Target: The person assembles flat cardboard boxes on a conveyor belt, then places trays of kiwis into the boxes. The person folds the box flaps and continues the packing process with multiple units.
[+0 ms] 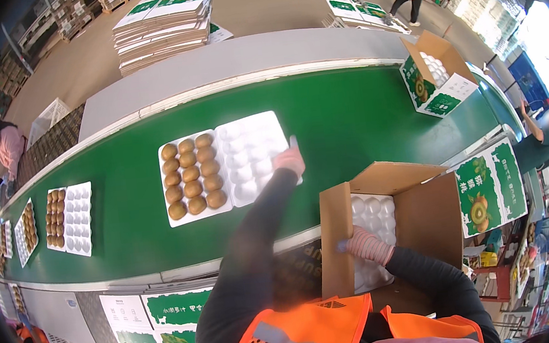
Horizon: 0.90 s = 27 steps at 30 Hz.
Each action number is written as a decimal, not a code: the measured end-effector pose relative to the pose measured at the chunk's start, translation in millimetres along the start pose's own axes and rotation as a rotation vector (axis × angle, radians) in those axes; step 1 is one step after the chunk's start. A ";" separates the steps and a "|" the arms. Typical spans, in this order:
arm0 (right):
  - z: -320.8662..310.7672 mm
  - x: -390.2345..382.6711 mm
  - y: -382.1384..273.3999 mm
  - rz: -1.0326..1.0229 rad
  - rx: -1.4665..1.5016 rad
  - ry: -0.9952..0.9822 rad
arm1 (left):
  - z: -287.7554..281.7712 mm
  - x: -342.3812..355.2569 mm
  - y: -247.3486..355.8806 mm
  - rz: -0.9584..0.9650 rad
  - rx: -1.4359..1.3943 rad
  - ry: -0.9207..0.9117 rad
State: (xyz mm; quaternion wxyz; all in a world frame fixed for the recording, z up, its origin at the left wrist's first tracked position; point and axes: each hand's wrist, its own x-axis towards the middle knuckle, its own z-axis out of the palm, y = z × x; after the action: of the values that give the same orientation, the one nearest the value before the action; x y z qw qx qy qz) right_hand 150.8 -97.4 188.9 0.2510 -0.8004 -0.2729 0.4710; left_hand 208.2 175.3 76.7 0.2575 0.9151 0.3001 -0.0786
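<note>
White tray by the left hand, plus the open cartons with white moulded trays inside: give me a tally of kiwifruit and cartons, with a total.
Kiwifruit on the white tray by the left hand: 15
Open cartons, the near carton at the right hand and the far carton on the green belt: 2
Total: 17

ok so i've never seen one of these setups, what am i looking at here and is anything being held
There's no machine arm: these are a person's own gloved hands, seen from a camera worn on the head, looking down. Its wide lens bends straight edges.

A long green surface carries a white tray, its left half filled with brown fruit. The left hand is at the tray's right edge; the right hand is at an open cardboard box with white moulded packing inside. I can't tell how firmly either hand grips.
</note>
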 end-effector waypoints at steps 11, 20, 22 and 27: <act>12.6 -0.8 -5.6 -0.005 -0.063 -0.061 | -181.7 -132.1 -179.0 -0.404 -0.363 0.312; 2.3 -24.9 -51.4 0.055 -0.369 -0.140 | -68.2 -62.4 -246.7 -0.659 -0.747 0.117; 13.4 -50.2 -49.7 -0.030 -0.574 -0.026 | -76.9 -76.5 -231.1 -0.423 -0.907 0.062; 5.1 -85.1 -45.8 -0.296 -0.821 -0.056 | -37.2 -86.2 -244.4 -0.450 -1.167 0.428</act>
State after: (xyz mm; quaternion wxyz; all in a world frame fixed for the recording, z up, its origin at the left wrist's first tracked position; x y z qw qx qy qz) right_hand 102.4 -120.8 269.3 -0.0306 -0.7730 -0.5559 0.3042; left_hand -5.9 318.7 30.6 0.6233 0.5356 0.5219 0.2285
